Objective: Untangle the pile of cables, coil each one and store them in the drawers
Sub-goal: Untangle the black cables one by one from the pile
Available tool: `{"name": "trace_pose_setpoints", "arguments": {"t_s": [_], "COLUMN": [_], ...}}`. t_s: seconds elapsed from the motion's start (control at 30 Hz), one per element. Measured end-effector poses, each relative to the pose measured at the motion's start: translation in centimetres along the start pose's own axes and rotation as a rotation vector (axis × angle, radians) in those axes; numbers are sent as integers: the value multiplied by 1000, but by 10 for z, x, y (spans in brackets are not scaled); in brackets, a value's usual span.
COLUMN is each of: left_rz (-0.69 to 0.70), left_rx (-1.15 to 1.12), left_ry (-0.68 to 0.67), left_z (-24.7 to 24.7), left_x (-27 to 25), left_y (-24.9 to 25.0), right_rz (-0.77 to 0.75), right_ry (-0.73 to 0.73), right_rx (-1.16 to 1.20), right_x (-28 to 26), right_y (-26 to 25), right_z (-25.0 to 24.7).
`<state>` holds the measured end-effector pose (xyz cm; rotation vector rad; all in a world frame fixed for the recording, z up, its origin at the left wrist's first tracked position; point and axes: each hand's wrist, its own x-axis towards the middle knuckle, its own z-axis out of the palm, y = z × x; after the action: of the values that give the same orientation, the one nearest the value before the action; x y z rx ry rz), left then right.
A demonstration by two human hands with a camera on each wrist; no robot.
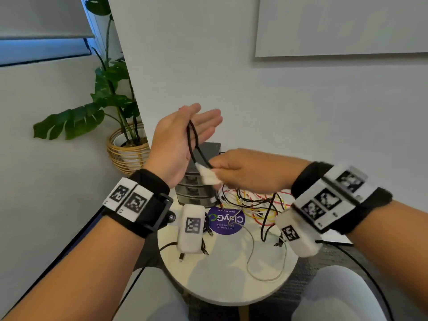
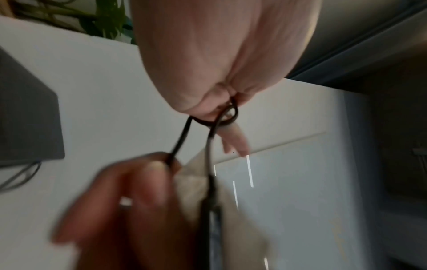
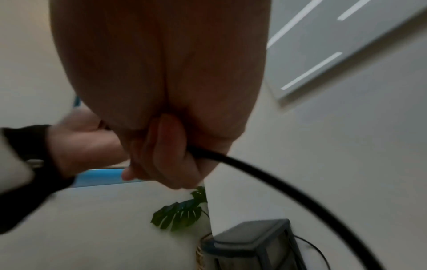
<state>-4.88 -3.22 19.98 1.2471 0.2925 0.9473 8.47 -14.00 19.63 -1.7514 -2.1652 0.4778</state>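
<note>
On the round bench (image 1: 222,286) the drawers (image 1: 196,181) stand behind a tangle (image 1: 254,205) of coloured wires. Above them the left hand (image 1: 183,140) is held flat, fingers straight, a loop of black cable (image 1: 193,140) draped over the palm. The right hand (image 1: 250,170) pinches that cable beside a white plug (image 1: 209,174). To coil well, keep each turn the same size and the tension light, so the trailing end lifts out of the tangle without snagging.
</note>
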Motion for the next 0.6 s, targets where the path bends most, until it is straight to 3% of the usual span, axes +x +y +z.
{"name": "trace_pose_setpoints", "arguments": {"t_s": [0.1, 0.17, 0.3, 0.4, 0.5, 0.6], "left_rz": [20, 22, -124, -150, -25, 77], "left_rx": [483, 630, 276, 47, 24, 57], "left_ry": [-96, -237, -406, -496, -395, -179], "left_z": [0, -3, -11, -7, -4, 1], "left_x": [-6, -12, -14, -12, -10, -6], "left_y": [3, 4, 7, 18, 21, 20], "right_rz": [10, -22, -20, 34, 108, 77], "right_ry": [9, 82, 352, 376, 232, 86], "right_rx": [-118, -136, -38, 241, 476, 346], "right_x": [-4, -6, -8, -4, 1, 2], "right_y": [-14, -17, -3, 15, 21, 11], "right_z": [-39, -65, -89, -68, -33, -11]}}
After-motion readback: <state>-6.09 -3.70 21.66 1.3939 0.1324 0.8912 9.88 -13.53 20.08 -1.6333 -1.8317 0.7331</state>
